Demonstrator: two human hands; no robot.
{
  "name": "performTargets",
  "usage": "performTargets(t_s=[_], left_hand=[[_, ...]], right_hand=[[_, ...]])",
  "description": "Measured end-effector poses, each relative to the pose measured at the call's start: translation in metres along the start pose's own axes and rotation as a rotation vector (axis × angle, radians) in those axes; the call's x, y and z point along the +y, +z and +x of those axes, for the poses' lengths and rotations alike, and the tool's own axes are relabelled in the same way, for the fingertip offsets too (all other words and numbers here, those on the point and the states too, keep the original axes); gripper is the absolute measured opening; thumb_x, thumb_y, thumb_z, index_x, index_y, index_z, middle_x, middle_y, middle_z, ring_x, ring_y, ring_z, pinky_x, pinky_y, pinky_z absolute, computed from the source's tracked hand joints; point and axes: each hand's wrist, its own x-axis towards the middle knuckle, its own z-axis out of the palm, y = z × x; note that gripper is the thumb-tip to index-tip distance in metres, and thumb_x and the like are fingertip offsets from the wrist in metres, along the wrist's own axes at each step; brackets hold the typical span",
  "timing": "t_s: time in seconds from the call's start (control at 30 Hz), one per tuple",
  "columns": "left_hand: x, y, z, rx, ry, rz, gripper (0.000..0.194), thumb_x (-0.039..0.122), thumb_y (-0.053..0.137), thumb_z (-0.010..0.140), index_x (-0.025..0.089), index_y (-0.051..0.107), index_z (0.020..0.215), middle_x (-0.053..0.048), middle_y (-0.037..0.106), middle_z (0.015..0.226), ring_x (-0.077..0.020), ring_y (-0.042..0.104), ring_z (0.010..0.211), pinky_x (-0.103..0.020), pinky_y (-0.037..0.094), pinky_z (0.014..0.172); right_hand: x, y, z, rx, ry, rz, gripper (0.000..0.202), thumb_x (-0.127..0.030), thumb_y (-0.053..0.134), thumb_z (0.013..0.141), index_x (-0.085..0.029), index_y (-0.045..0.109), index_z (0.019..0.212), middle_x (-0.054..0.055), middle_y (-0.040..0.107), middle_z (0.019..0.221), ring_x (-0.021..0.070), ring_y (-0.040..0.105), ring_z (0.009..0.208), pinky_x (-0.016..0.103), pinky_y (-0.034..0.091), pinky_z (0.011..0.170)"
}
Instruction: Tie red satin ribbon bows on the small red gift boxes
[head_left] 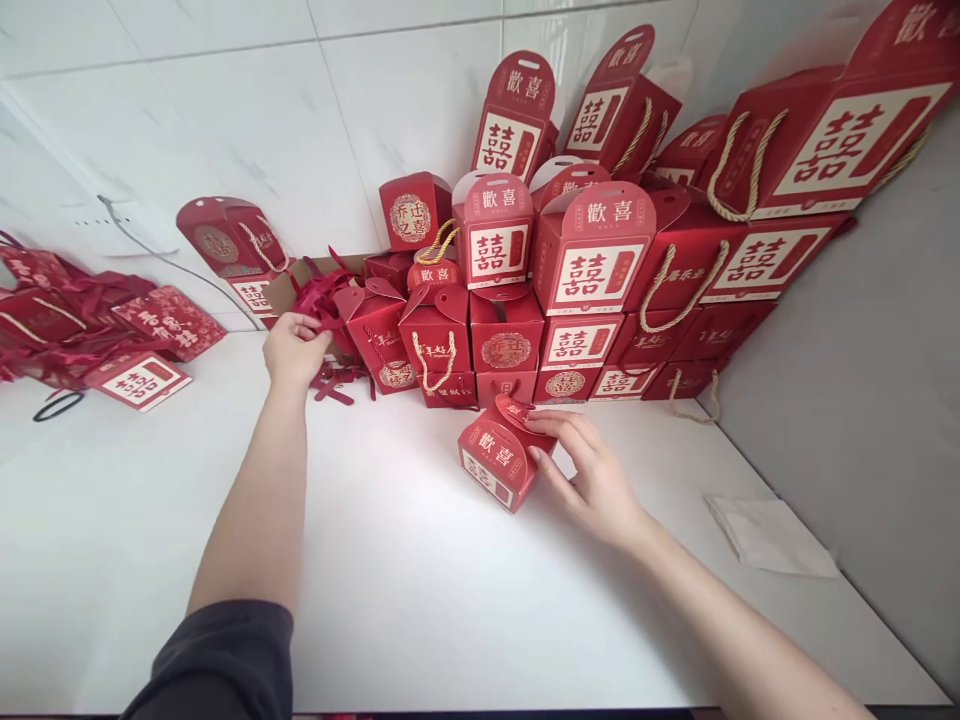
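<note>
My left hand (294,350) reaches to a cluster of dark red ribbons (321,296) at a brown carton, its fingers pinched on a ribbon. Near the middle of the white table (390,560), a small red box (495,450) with white characters and a rounded flap stands tilted toward the left. My right hand (589,470) holds this box from its right side, fingers on the top flap and thumb at its side edge. The underside of my right palm is hidden.
Behind the hands, red gift boxes (592,270) with rope handles are stacked against the tiled wall. Flat red bags (169,320) and a black loop (58,406) lie at the left. A white folded packet (771,536) lies at the right by the grey partition.
</note>
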Motion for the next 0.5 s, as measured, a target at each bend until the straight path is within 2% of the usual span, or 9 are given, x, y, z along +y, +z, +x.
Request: performTargets(t_s=[0.07,0.13,0.2,0.3,0.37,0.43,0.5], left_hand=[[-0.001,0.007,-0.004,-0.016,0.078,0.045,0.025,0.015,0.071,0.064,0.020,0.067,0.089,0.000,0.056,0.076,-0.0186,0.055,0.074,-0.034,0.047,0.079],[0.001,0.014,-0.009,0.009,0.142,0.094,0.015,0.016,0.069,0.069,0.021,0.069,0.083,-0.003,0.056,0.083,-0.0228,0.057,0.084,-0.037,0.046,0.084],[0.006,0.015,-0.010,0.087,0.176,0.088,0.004,0.022,0.065,0.077,0.020,0.068,0.079,-0.005,0.055,0.088,-0.0247,0.057,0.092,-0.039,0.045,0.087],[0.012,0.004,-0.001,0.219,0.184,-0.006,0.011,0.027,0.064,0.083,0.018,0.067,0.088,-0.003,0.052,0.099,-0.0183,0.055,0.092,-0.037,0.044,0.093],[0.015,-0.008,0.006,0.255,0.173,-0.039,0.014,0.025,0.065,0.083,0.015,0.065,0.093,-0.001,0.051,0.103,-0.0128,0.054,0.086,-0.036,0.043,0.098],[0.018,-0.018,0.007,0.207,0.156,-0.044,0.013,0.022,0.067,0.082,0.013,0.065,0.090,0.000,0.055,0.097,-0.0115,0.053,0.082,-0.039,0.042,0.100],[0.021,-0.022,0.000,0.108,0.170,-0.070,0.017,0.024,0.067,0.084,0.011,0.065,0.094,-0.001,0.060,0.095,-0.0146,0.057,0.085,-0.042,0.047,0.097]], right_hand=[[0.001,0.000,0.000,0.005,-0.002,0.006,0.026,-0.020,0.056,0.093,-0.025,0.056,0.119,0.008,0.063,0.119,0.0241,0.057,0.114,0.044,0.049,0.097],[0.001,-0.001,0.001,0.016,0.002,0.007,0.025,-0.020,0.056,0.093,-0.024,0.056,0.118,0.008,0.063,0.119,0.0237,0.057,0.113,0.043,0.049,0.096],[0.002,-0.002,0.002,0.020,0.008,0.004,0.024,-0.020,0.056,0.093,-0.024,0.056,0.117,0.008,0.063,0.118,0.0236,0.057,0.113,0.043,0.049,0.096],[0.001,-0.003,0.002,0.016,0.011,0.001,0.024,-0.020,0.055,0.093,-0.024,0.057,0.117,0.008,0.064,0.117,0.0236,0.058,0.112,0.042,0.049,0.096],[0.000,-0.004,0.002,0.009,0.012,0.005,0.023,-0.020,0.055,0.094,-0.024,0.057,0.116,0.008,0.064,0.116,0.0241,0.058,0.112,0.043,0.050,0.095],[-0.001,-0.004,0.002,0.002,0.012,0.008,0.023,-0.021,0.054,0.094,-0.024,0.057,0.116,0.009,0.064,0.116,0.0248,0.058,0.111,0.043,0.050,0.094],[-0.001,-0.004,0.002,-0.002,0.010,0.007,0.023,-0.021,0.053,0.094,-0.025,0.057,0.116,0.009,0.065,0.115,0.0254,0.059,0.110,0.044,0.050,0.094]])
